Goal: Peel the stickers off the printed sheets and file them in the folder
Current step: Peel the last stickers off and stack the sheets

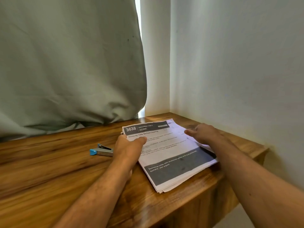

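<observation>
A stack of printed sheets [167,153] lies on the wooden table [49,170], near its right corner. The top sheet has a dark header reading 3638 and a grey band at the bottom. My left hand [128,147] grips the stack's left edge, thumb lying across the top sheet. My right hand [204,134] rests on the stack's upper right part, fingers covering the paper there. No sticker or folder is visible.
A blue and silver stapler [102,150] lies on the table just left of my left hand. A grey-green curtain [65,63] hangs behind the table. White walls [238,63] close the right side; the table's right edge drops off near the stack.
</observation>
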A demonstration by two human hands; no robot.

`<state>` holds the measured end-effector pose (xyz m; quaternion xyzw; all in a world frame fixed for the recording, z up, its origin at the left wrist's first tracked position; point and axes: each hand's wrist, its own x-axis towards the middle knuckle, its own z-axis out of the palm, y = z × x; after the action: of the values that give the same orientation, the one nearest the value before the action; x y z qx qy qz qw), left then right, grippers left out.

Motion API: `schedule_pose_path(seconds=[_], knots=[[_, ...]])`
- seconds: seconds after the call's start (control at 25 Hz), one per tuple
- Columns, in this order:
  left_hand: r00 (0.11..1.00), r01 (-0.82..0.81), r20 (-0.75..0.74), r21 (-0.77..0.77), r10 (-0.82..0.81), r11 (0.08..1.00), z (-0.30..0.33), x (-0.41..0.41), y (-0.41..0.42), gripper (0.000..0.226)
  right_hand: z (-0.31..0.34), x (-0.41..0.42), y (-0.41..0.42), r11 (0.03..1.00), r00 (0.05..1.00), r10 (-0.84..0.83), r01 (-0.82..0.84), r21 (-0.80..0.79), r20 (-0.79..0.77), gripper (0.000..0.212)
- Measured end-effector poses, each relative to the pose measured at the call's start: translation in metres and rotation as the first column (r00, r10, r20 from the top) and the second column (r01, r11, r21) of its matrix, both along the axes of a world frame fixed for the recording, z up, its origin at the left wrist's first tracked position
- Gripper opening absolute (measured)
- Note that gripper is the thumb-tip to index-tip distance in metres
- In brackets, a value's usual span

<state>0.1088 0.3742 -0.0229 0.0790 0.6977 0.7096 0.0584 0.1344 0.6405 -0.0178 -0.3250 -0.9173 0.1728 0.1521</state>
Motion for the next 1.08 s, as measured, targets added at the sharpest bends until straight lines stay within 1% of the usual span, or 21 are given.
schedule_pose_path(seconds=[0.08,0.2,0.24,0.32,0.4,0.48,0.52,0.6,0.68,0.76,0.8,0.84,0.88,0.96,1.0,1.04,1.08], knots=[[0.997,0.036,0.061,0.051,-0.039,0.998,0.004,0.001,-0.001,0.018,-0.003,-0.002,-0.001,1.0,1.0,-0.008,0.008,-0.021,0.014,0.079],[0.988,0.054,0.136,0.126,-0.071,0.991,0.008,0.002,0.0,0.011,0.001,-0.004,-0.007,0.997,1.0,0.013,-0.013,-0.073,-0.004,0.077],[0.984,0.05,0.163,0.16,-0.076,0.986,0.009,0.003,0.001,0.013,0.003,-0.006,-0.008,0.994,1.0,0.023,-0.024,-0.105,-0.012,0.076],[0.974,0.034,0.21,0.234,-0.084,0.972,0.009,0.002,0.002,0.022,0.008,-0.004,-0.013,0.989,0.999,0.052,-0.053,-0.137,-0.006,0.074],[0.969,0.024,0.229,0.273,-0.089,0.962,0.008,-0.002,0.001,0.025,0.012,-0.001,-0.018,0.983,0.996,0.087,-0.082,-0.167,0.027,0.072],[0.967,0.034,0.233,0.292,-0.105,0.956,0.007,-0.006,-0.001,0.041,0.021,0.005,-0.026,0.97,0.992,0.112,-0.098,-0.222,0.05,0.069],[0.966,0.039,0.232,0.291,-0.11,0.956,0.007,-0.006,-0.003,0.041,0.025,0.008,-0.03,0.963,0.99,0.129,-0.112,-0.245,0.054,0.066],[0.962,0.071,0.232,0.296,-0.144,0.953,0.006,-0.008,-0.005,0.025,0.032,0.013,-0.032,0.939,0.99,0.135,-0.115,-0.323,0.038,0.057],[0.961,0.095,0.226,0.283,-0.162,0.955,0.004,-0.008,-0.008,0.018,0.035,0.02,-0.03,0.893,0.99,0.142,-0.13,-0.432,-0.005,0.042],[0.96,0.12,0.215,0.265,-0.18,0.957,0.001,-0.009,-0.009,0.012,0.032,0.026,-0.027,0.834,0.99,0.133,-0.14,-0.533,-0.052,0.023],[0.959,0.139,0.205,0.263,-0.196,0.955,0.0,-0.009,-0.01,0.011,0.03,0.03,-0.027,0.796,0.99,0.117,-0.143,-0.589,-0.083,0.015],[0.959,0.154,0.191,0.262,-0.207,0.953,0.0,-0.009,-0.009,0.012,0.026,0.03,-0.025,0.748,0.989,0.084,-0.141,-0.649,-0.118,0.012],[0.963,0.164,0.168,0.253,-0.211,0.953,-0.001,-0.009,-0.01,0.015,0.024,0.031,-0.025,0.702,0.986,0.055,-0.149,-0.696,-0.156,0.012],[0.968,0.205,0.098,0.23,-0.232,0.951,-0.004,-0.008,-0.012,0.027,0.022,0.032,-0.028,0.644,0.974,0.042,-0.197,-0.739,-0.222,0.023],[0.971,0.213,0.061,0.206,-0.229,0.955,-0.007,-0.008,-0.013,0.036,0.023,0.033,-0.032,0.614,0.963,0.051,-0.238,-0.753,-0.263,0.028],[0.975,0.209,0.029,0.203,-0.219,0.957,-0.008,-0.006,-0.016,0.037,0.026,0.034,-0.038,0.581,0.945,0.065,-0.297,-0.758,-0.32,0.031],[0.977,0.204,0.014,0.203,-0.211,0.958,-0.009,-0.005,-0.019,0.046,0.03,0.034,-0.045,0.549,0.924,0.071,-0.351,-0.759,-0.376,0.033]])
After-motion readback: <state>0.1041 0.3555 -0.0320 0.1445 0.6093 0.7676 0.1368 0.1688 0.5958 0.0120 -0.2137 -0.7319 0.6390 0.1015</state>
